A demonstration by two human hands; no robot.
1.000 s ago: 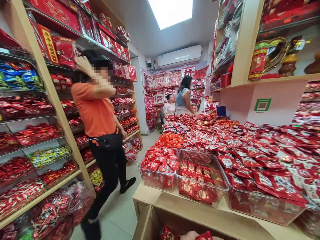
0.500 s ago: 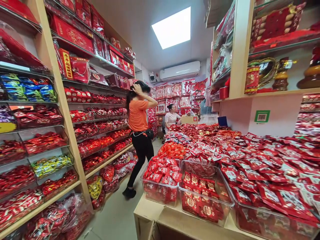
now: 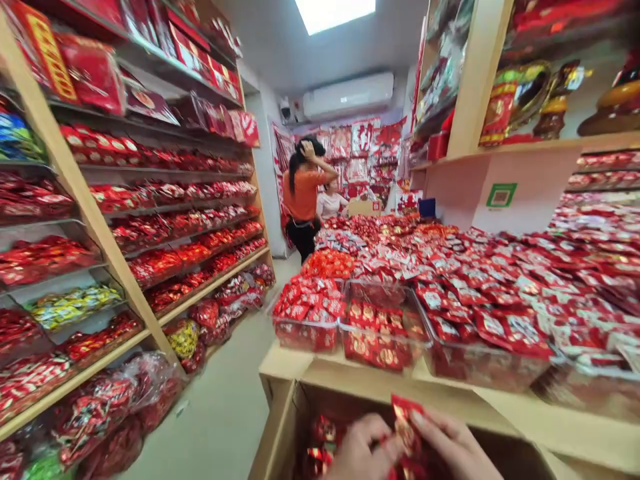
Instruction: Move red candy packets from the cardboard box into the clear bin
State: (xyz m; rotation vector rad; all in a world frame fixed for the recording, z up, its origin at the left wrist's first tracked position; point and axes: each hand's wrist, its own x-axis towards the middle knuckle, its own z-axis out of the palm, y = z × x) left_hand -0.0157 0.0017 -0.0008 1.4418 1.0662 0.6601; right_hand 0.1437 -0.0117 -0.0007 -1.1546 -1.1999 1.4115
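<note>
Over an open cardboard box (image 3: 277, 437) at the bottom of the head view are both of my hands. My right hand (image 3: 453, 443) pinches a small red packet (image 3: 406, 423) with gold print between thumb and fingers. Close beside it on the left, my left hand (image 3: 367, 447) has its fingers curled against the lower part of the same packet. Motion blur softens the fingertips. Inside the box lie more red and gold packets (image 3: 325, 430), partly hidden by my left hand.
Clear plastic bins (image 3: 385, 353) of red packets stand on the counter beyond the box. Stocked shelves (image 3: 200, 293) line the left wall, with plastic bags (image 3: 115, 400) on the floor. A person in orange (image 3: 303, 193) stands down the aisle; another person (image 3: 330, 202) is behind the counter.
My hands have come into view over the box, with a red packet between them. The view has tilted down and shifted. The person in orange has moved farther down the aisle.
</note>
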